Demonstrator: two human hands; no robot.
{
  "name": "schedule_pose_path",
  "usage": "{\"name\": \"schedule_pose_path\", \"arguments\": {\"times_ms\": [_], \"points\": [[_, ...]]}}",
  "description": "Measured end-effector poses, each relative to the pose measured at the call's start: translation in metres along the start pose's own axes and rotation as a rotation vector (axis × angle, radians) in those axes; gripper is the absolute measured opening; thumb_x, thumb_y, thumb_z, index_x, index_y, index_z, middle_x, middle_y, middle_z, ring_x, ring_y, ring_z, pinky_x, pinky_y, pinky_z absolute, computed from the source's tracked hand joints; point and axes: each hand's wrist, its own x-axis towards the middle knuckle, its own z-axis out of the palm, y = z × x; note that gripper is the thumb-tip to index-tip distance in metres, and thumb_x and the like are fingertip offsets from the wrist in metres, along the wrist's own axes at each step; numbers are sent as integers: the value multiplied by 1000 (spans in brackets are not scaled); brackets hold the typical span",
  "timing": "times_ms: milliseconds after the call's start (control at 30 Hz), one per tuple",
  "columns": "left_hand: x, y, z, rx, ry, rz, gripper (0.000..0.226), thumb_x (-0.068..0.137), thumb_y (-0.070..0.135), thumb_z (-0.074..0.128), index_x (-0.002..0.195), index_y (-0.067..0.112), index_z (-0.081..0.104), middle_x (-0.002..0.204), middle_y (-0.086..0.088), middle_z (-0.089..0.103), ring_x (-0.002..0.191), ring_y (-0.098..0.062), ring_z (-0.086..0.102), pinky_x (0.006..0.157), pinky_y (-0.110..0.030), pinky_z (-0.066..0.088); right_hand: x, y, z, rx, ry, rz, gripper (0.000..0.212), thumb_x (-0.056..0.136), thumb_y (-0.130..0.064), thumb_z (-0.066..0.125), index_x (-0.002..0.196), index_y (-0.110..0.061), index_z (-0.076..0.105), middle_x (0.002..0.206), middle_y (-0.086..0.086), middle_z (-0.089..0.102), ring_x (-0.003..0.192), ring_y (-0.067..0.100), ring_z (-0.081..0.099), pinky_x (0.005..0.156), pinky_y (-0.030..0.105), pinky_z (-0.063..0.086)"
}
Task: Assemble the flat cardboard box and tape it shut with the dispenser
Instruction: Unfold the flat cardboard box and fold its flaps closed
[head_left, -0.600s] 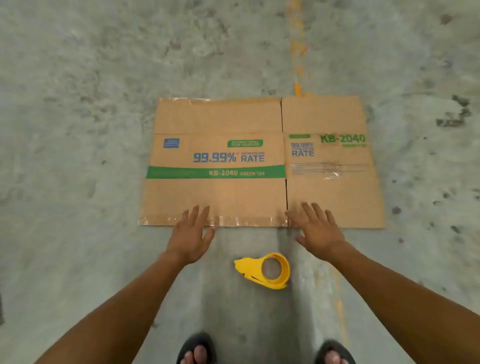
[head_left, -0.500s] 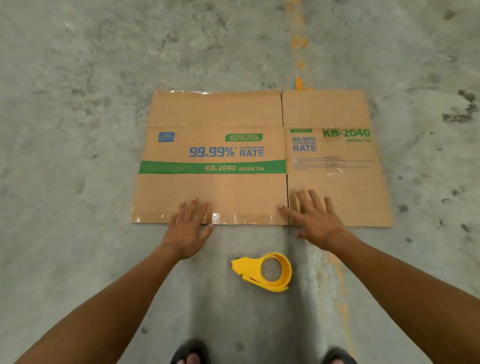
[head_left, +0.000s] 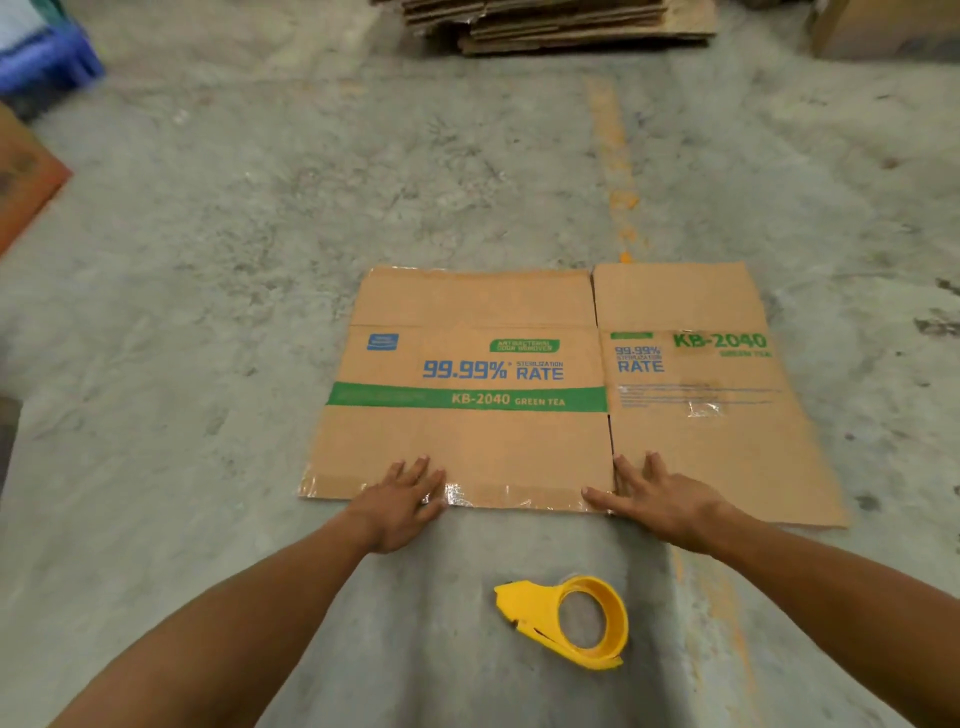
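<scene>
A flattened brown cardboard box (head_left: 519, 431) with blue and green print lies on the concrete floor in front of me. Old clear tape runs along its near edge. My left hand (head_left: 400, 501) rests flat, fingers spread, on the near edge of the left panel. My right hand (head_left: 654, 501) lies flat with fingers apart on the near edge by the slit between the two panels. Neither hand holds anything. A yellow tape dispenser (head_left: 571, 621) lies on the floor just behind my hands, between my forearms.
A stack of flattened cartons (head_left: 561, 23) lies at the far top. A brown box (head_left: 883, 26) stands at the top right. A blue object (head_left: 47, 62) sits top left, an orange board (head_left: 23, 187) at the left edge. A worn orange line (head_left: 615, 166) crosses the floor.
The view has tilted up, so the far cartons now show and my feet have left the frame. Both hands stay flat on the box's near edge.
</scene>
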Motion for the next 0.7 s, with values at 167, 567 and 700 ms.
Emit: {"name": "schedule_pose_path", "arguments": {"times_ms": [167, 567, 700], "points": [[-19, -1, 2, -3, -45, -28, 64, 99, 53, 28, 155, 29, 8, 164, -4, -5, 149, -35, -3, 121, -40, 4, -5, 11, -12, 44, 71, 49, 71, 97, -24, 43, 153, -40, 1, 160, 9, 14, 126, 37, 44, 96, 46, 45], [-17, -54, -6, -90, 30, -374, 79, 93, 49, 44, 153, 33, -6, 162, -13, -8, 145, -48, 6, 118, -51, 15, -5, 43, 16, -2, -17, 286, 102, 82, -52, 66, 148, -49, -12, 163, 10, -4, 138, 41, 24, 98, 57, 39], [-9, -70, -6, -196, 74, -541, 87, 88, 55, 49, 153, 31, -4, 158, -22, -2, 139, -50, 20, 114, -53, 24, -9, 47, 30, -67, -2, 237, 102, 88, -42, 64, 149, -44, -18, 163, 16, -7, 137, 43, 27, 99, 53, 39]]}}
